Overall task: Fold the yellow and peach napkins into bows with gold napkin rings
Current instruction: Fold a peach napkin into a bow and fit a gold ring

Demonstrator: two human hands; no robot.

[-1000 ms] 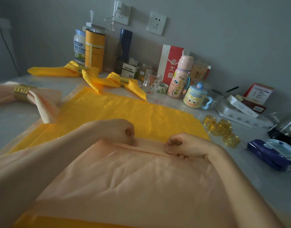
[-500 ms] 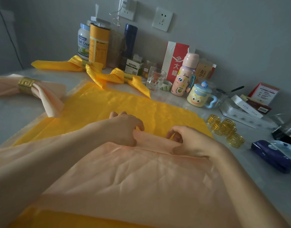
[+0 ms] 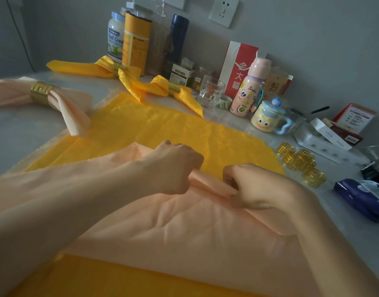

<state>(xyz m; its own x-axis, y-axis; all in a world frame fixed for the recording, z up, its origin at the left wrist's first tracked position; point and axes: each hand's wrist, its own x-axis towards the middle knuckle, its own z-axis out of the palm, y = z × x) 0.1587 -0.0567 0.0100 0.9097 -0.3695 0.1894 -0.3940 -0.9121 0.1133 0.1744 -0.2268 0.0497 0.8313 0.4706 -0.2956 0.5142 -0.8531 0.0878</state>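
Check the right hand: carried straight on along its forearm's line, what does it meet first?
Probably the left hand, whose knuckles sit just ahead of the right hand across the peach napkin's pinched fold. Depth is unclear; it might slip past over the yellow napkin.

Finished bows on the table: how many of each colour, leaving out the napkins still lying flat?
Yellow: 2 (far yellow bow, near yellow bow)
Peach: 1 (peach bow)
Total: 3
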